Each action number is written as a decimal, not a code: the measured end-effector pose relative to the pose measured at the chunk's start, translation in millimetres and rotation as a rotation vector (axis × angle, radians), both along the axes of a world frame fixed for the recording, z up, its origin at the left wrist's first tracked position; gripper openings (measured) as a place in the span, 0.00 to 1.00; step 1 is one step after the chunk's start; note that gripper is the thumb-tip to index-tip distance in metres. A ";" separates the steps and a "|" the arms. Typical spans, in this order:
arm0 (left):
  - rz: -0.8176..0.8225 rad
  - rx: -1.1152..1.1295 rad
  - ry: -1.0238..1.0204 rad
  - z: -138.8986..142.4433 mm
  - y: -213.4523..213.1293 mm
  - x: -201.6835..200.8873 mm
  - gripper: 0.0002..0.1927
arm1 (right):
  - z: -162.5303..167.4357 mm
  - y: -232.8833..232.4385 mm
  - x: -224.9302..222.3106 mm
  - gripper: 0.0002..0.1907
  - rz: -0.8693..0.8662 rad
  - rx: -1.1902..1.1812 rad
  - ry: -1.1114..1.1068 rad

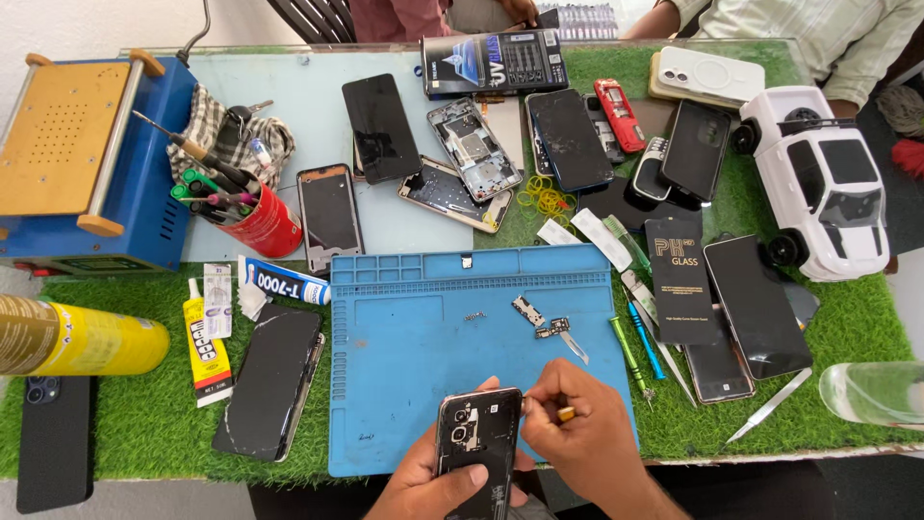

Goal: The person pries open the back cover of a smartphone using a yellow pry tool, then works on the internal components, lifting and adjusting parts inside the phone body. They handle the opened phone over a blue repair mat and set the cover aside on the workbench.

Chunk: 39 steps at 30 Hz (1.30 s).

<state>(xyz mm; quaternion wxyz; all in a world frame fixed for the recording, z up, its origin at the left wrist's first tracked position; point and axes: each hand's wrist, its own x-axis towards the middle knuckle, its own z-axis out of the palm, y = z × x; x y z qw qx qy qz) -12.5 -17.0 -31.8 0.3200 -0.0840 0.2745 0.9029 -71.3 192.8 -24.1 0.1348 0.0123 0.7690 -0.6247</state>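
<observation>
My left hand (433, 486) holds an opened black phone (478, 438), back side up with its inner parts showing, at the near edge of a blue work mat (404, 356). My right hand (577, 433) sits against the phone's right edge, fingers pinched on a small yellowish tool (566, 415). Small circuit parts and a flex cable (544, 325) lie on the mat just beyond my hands.
Several phones, screens and frames lie over the green turf table. A red cup of tools (252, 214), a blue heating machine (87, 164), glue tubes (207, 342), a yellow can (82, 339), screwdrivers (635, 347), tweezers (770, 404) and a white toy car (823, 178) surround the mat. Another person sits opposite.
</observation>
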 end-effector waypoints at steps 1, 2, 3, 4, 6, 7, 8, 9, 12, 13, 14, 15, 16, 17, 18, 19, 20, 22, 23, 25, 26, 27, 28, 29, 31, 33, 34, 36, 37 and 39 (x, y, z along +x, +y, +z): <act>0.011 0.006 -0.004 6.8 -2.9 0.5 0.42 | -1.8 2.2 0.9 0.06 0.017 -0.149 -0.047; 0.022 0.012 -0.004 12.8 -2.9 -1.4 0.42 | -3.3 5.4 -0.1 0.05 0.033 -0.299 -0.091; 0.031 0.019 -0.003 18.0 -2.9 -2.6 0.43 | -3.5 7.7 0.7 0.05 0.050 -0.335 -0.098; 0.022 0.030 0.003 22.1 -3.7 -5.7 0.44 | -3.4 10.0 0.6 0.04 0.066 -0.374 -0.104; 0.005 0.053 0.013 27.7 -4.2 -10.5 0.44 | -0.4 14.6 3.0 0.04 0.106 -0.416 -0.040; 0.043 0.055 0.005 28.7 -3.6 -13.9 0.45 | 2.1 17.7 4.8 0.04 0.132 -0.421 0.034; 0.082 0.055 -0.004 28.6 -3.5 -18.2 0.45 | 4.4 19.8 6.5 0.05 0.159 -0.427 0.108; 0.122 0.055 -0.015 28.6 -3.7 -21.0 0.45 | 6.9 22.2 7.8 0.04 0.155 -0.471 0.099; 0.135 0.106 -0.042 29.3 -10.0 -20.9 0.46 | 11.2 27.9 8.6 0.01 0.127 -0.542 0.065; 0.119 0.116 -0.034 29.5 -12.4 -19.8 0.46 | 12.7 30.3 8.1 0.03 0.106 -0.525 0.040; 0.106 0.127 -0.029 29.7 -14.2 -17.7 0.47 | 14.3 32.2 8.4 0.06 0.088 -0.506 0.013; 0.094 0.138 -0.017 29.5 -15.8 -16.4 0.47 | 15.5 33.1 8.1 0.07 0.067 -0.501 0.001; 0.083 0.140 -0.002 29.6 -17.2 -15.0 0.47 | 15.8 32.5 5.7 0.09 0.045 -0.495 -0.007; 0.072 0.142 0.014 30.0 -17.8 -12.9 0.48 | 16.3 31.1 3.9 0.11 0.024 -0.488 -0.015; 0.061 0.144 0.029 30.4 -18.9 -11.6 0.48 | 17.7 29.2 3.8 0.11 -0.024 -0.416 -0.039; 0.064 0.153 0.019 30.8 -19.4 -10.7 0.48 | 19.8 27.2 4.1 0.11 -0.071 -0.342 -0.065; 0.065 0.162 0.007 31.6 -19.1 -9.5 0.48 | 21.9 24.6 4.8 0.12 -0.119 -0.268 -0.092; 0.071 0.179 -0.020 33.9 -19.1 -7.4 0.48 | 26.4 20.4 5.6 0.12 -0.106 -0.398 -0.090; 0.071 0.188 -0.029 34.8 -19.4 -7.5 0.48 | 28.3 18.8 5.6 0.15 -0.101 -0.464 -0.084; 0.076 0.181 -0.041 37.4 -20.0 -6.3 0.48 | 30.6 20.7 0.6 0.14 0.012 -0.635 0.043; 0.085 0.164 -0.042 38.9 -20.6 -5.8 0.48 | 30.6 21.6 -1.5 0.15 0.072 -0.721 0.109; 0.093 0.146 -0.041 40.1 -21.2 -6.0 0.48 | 30.2 23.1 -3.2 0.18 0.053 -0.712 0.088; 0.093 0.142 -0.032 40.9 -21.4 -5.8 0.47 | 30.6 26.8 -2.8 0.21 0.034 -0.702 0.063; 0.092 0.137 -0.024 41.7 -21.4 -5.3 0.47 | 30.6 30.0 -1.0 0.24 0.014 -0.692 0.037; 0.089 0.124 -0.014 42.0 -22.0 -7.0 0.47 | 29.2 34.3 2.3 0.19 -0.015 -0.963 -0.095; 0.086 0.109 -0.028 42.4 -22.0 -6.1 0.46 | 27.8 35.6 10.0 0.13 -0.056 -0.932 -0.157; 0.088 0.099 -0.027 42.5 -22.3 -6.7 0.46 | 27.5 35.4 12.4 0.10 -0.079 -0.768 -0.144; 0.090 0.082 -0.027 42.4 -22.8 -6.4 0.46 | 27.3 33.8 15.9 0.08 -0.116 -0.562 -0.123; 0.090 0.088 -0.028 42.4 -23.3 -5.5 0.46 | 27.9 32.4 17.3 0.08 -0.127 -0.521 -0.116; 0.085 0.098 -0.024 42.0 -24.1 -5.0 0.46 | 30.1 29.6 18.2 0.08 -0.115 -0.479 -0.069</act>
